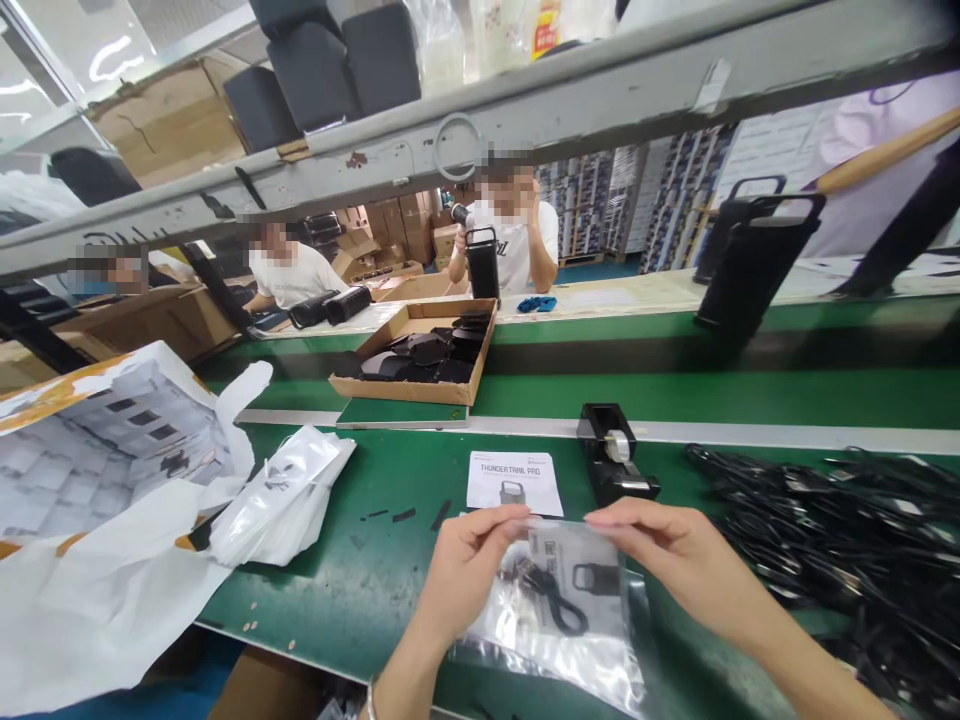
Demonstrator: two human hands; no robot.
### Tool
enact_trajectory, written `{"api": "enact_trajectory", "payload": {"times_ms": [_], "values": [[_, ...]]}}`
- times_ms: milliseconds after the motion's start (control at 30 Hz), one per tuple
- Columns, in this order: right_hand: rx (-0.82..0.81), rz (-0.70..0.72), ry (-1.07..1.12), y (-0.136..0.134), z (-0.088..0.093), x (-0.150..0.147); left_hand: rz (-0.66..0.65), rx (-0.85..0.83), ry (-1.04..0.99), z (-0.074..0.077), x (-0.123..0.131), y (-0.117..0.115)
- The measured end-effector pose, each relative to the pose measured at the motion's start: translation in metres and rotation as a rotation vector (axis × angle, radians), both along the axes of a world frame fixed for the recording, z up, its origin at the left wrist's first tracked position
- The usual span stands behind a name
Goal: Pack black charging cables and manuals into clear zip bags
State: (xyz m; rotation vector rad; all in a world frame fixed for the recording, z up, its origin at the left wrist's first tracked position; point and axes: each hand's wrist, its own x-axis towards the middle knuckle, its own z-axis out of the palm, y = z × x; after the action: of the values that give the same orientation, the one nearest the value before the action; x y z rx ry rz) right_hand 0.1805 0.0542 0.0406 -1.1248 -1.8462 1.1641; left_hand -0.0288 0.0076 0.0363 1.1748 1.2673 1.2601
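A clear plastic bag (pixel 600 655) hangs between my two hands over the front of the green bench. Inside it are a black cable (pixel 559 600) and a printed leaflet (pixel 551 555). My left hand (pixel 469 570) pinches the bag's top edge at its left corner. At the right end of that edge, my right hand (pixel 671 545) grips with thumb and fingers. Just beyond the bag lies a "Thunder Trail Pro" booklet (pixel 499 480). Behind my right hand stands a black tape dispenser (pixel 611 450) with a roll in it.
Black cables (pixel 810 520) are heaped at the right. A stack of plastic bags (pixel 281 495) and a large torn bag (pixel 135 440) lie left. Beyond, a cardboard tray (pixel 412 390) of black parts sits by the green conveyor (pixel 600 375), which carries black speakers (pixel 757 265). Co-workers sit opposite.
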Motion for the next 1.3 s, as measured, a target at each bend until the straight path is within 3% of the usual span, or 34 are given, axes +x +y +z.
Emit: {"api": "enact_trajectory", "payload": {"times_ms": [133,267,367,433,467,567,700,833,967,1033,1100,1200,1300], "values": [[0.082,0.066,-0.001,-0.003,-0.005,0.005,-0.036,-0.051,-0.246,-0.002,0.003,0.001],[0.165,0.079,-0.040,-0.003,-0.011,0.010,-0.103,-0.138,-0.058,-0.012,0.020,0.003],[0.214,-0.291,-0.126,0.011,-0.013,0.022,-0.038,-0.147,0.023,-0.020,0.029,0.004],[0.131,-0.538,-0.160,0.025,-0.014,0.029,0.000,-0.120,0.013,-0.022,0.030,0.004],[0.068,-0.582,-0.161,0.032,-0.014,0.032,0.009,-0.112,0.008,-0.023,0.031,0.004],[-0.064,-0.531,-0.085,0.046,-0.015,0.031,0.040,-0.107,-0.004,-0.026,0.032,0.004],[-0.133,-0.540,0.112,0.037,-0.022,0.017,0.075,-0.147,-0.117,-0.033,0.034,0.006],[-0.109,-0.548,0.182,0.018,-0.044,0.011,0.082,-0.157,-0.209,-0.039,0.036,0.009],[-0.093,-0.607,0.096,0.007,-0.064,0.019,0.113,-0.119,-0.231,-0.039,0.038,0.010],[-0.105,-0.597,0.054,-0.001,-0.061,0.022,0.127,-0.110,-0.231,-0.037,0.039,0.010],[-0.159,-0.491,0.049,-0.013,-0.050,0.019,0.135,-0.097,-0.221,-0.034,0.040,0.008],[-0.273,-0.295,0.088,-0.030,-0.030,0.001,0.140,-0.087,-0.202,-0.028,0.045,0.003],[-0.328,-0.254,-0.010,-0.032,-0.024,-0.023,0.156,-0.084,-0.186,-0.024,0.051,-0.002]]}}
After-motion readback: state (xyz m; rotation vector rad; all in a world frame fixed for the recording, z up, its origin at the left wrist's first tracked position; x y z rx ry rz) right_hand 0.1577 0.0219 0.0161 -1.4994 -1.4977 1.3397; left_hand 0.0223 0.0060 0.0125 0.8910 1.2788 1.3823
